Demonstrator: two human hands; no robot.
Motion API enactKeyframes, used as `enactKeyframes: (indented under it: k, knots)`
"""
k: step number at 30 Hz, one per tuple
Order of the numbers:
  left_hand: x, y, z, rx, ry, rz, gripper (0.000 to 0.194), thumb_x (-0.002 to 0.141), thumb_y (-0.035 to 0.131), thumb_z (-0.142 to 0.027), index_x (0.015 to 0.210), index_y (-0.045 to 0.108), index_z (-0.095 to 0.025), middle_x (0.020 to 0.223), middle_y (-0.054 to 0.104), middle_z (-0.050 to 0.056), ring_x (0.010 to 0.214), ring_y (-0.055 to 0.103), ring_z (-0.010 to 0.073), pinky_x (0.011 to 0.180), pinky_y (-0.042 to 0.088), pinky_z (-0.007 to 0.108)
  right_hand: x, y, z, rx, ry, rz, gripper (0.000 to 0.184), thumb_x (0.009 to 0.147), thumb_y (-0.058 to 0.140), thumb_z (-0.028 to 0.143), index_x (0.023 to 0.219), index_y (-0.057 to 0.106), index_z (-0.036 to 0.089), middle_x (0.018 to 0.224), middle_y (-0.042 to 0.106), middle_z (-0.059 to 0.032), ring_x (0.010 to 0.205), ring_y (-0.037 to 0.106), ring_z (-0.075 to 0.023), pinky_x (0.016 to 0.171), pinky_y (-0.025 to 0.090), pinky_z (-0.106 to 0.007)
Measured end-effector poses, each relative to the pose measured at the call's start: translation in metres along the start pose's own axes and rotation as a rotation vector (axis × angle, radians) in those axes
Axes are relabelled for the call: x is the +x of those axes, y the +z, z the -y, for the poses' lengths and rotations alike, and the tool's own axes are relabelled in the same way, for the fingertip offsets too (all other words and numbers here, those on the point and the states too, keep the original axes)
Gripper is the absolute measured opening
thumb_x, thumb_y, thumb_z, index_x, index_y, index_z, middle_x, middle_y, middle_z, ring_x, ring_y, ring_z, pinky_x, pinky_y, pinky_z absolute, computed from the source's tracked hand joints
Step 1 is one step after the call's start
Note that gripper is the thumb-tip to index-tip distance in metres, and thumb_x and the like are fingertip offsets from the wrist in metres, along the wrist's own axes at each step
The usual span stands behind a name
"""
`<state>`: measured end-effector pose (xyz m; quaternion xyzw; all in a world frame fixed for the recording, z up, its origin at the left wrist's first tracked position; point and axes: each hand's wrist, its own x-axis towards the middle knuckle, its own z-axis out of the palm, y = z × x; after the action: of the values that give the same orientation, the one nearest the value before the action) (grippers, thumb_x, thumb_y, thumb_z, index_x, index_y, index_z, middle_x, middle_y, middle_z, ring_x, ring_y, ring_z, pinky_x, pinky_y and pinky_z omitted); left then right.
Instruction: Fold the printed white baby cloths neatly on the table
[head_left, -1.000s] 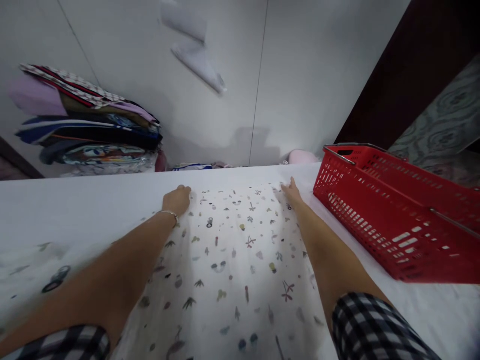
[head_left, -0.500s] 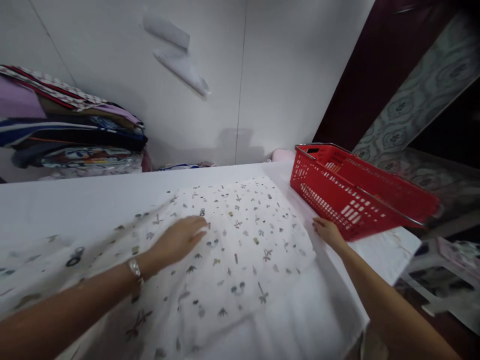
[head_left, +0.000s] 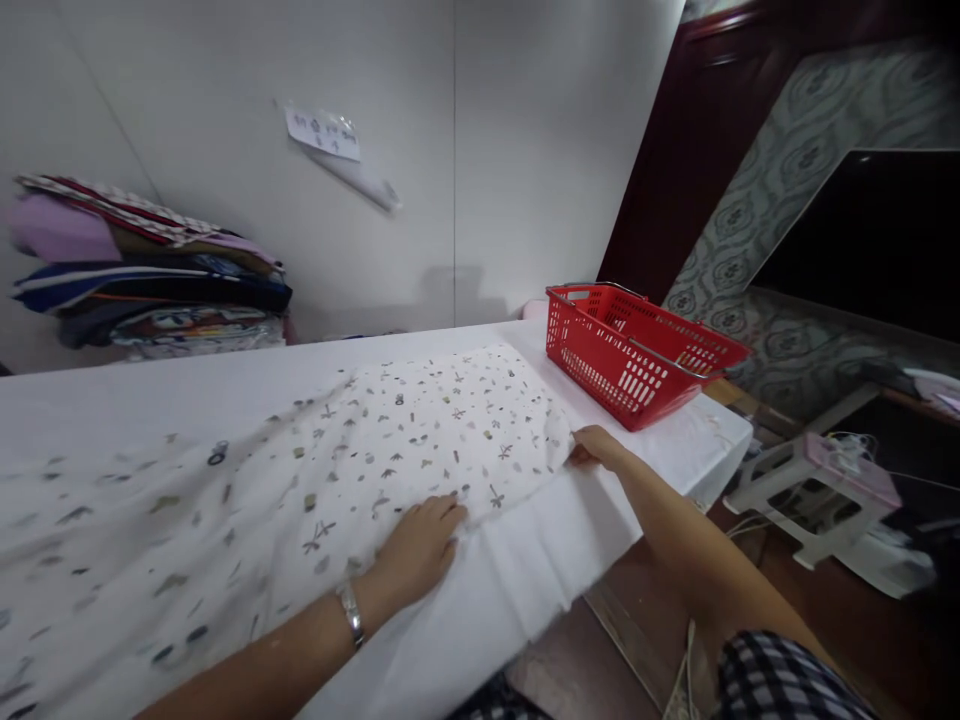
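Observation:
A thin white fabric (head_left: pixel 420 420) printed with small leaves, starfish and dots lies spread over a white-covered table (head_left: pixel 517 560), smooth at its right end and wrinkled to the left. My left hand (head_left: pixel 421 548), with a silvery bracelet at the wrist, rests on the fabric's near edge, fingers stretched out and fairly flat. At the right-hand corner of the fabric, my right hand (head_left: pixel 597 446) has its fingers closed on the edge; the fingertips are partly hidden beneath the hand.
A red plastic basket (head_left: pixel 630 370) with metal handles stands on the table's right end. Folded clothes (head_left: pixel 157 270) are stacked at the far left by the wall. A white stool with a pink top (head_left: pixel 855 470) stands on the floor at right.
Both hands have come back from the fabric's far edge toward its near edge. My right hand has closed on the right corner. The view has swung right, showing more floor.

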<state>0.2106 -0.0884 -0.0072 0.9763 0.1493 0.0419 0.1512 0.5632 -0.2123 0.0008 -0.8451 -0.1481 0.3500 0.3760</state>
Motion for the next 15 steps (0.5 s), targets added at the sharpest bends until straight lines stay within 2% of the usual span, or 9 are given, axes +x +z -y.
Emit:
enactKeyframes:
  k: [4, 8, 10, 13, 15]
  knots:
    - [-0.002, 0.006, -0.005, 0.031, -0.042, -0.019, 0.051, 0.076, 0.038, 0.001, 0.12, 0.056, -0.019, 0.123, 0.055, 0.009, 0.113, 0.049, 0.0219, 0.095, 0.039, 0.038, -0.005, 0.006, 0.005, 0.142, 0.009, 0.064, 0.027, 0.094, 0.043, 0.031, 0.087, 0.058, 0.01, 0.069, 0.066, -0.0113, 0.062, 0.067, -0.0185, 0.062, 0.057, -0.03]
    - [-0.006, 0.011, -0.006, 0.053, -0.06, -0.033, 0.058, 0.072, 0.035, 0.005, 0.12, 0.056, -0.02, 0.123, 0.055, 0.008, 0.112, 0.048, 0.0215, 0.093, 0.038, 0.038, -0.006, 0.018, 0.005, 0.195, -0.065, -0.013, 0.025, 0.096, 0.04, 0.03, 0.107, 0.054, 0.013, 0.075, 0.065, -0.0065, 0.064, 0.066, -0.0143, 0.064, 0.057, -0.027]
    - [-0.008, 0.013, -0.005, 0.067, -0.063, -0.037, 0.058, 0.073, 0.034, 0.006, 0.121, 0.055, -0.02, 0.123, 0.055, 0.009, 0.111, 0.049, 0.0219, 0.092, 0.038, 0.038, -0.004, 0.02, 0.003, 0.166, -0.109, -0.074, 0.03, 0.094, 0.042, 0.024, 0.123, 0.046, 0.016, 0.077, 0.065, -0.0039, 0.064, 0.065, -0.0129, 0.064, 0.057, -0.027]
    - [-0.01, 0.016, -0.001, 0.067, -0.05, -0.056, 0.057, 0.075, 0.034, 0.005, 0.122, 0.056, -0.02, 0.121, 0.056, 0.009, 0.109, 0.05, 0.0217, 0.092, 0.039, 0.038, 0.001, 0.014, -0.003, 0.043, -0.166, -0.153, 0.052, 0.088, 0.046, 0.014, 0.139, 0.034, 0.02, 0.077, 0.065, -0.0014, 0.064, 0.063, -0.0129, 0.064, 0.056, -0.026]
    - [-0.011, 0.018, 0.003, 0.06, -0.037, -0.077, 0.056, 0.076, 0.034, 0.005, 0.121, 0.057, -0.02, 0.12, 0.057, 0.008, 0.109, 0.05, 0.0214, 0.093, 0.038, 0.038, 0.006, 0.005, -0.005, -0.086, -0.206, -0.19, 0.06, 0.082, 0.051, 0.01, 0.14, 0.037, 0.02, 0.076, 0.065, -0.0016, 0.068, 0.063, -0.0143, 0.066, 0.054, -0.026]
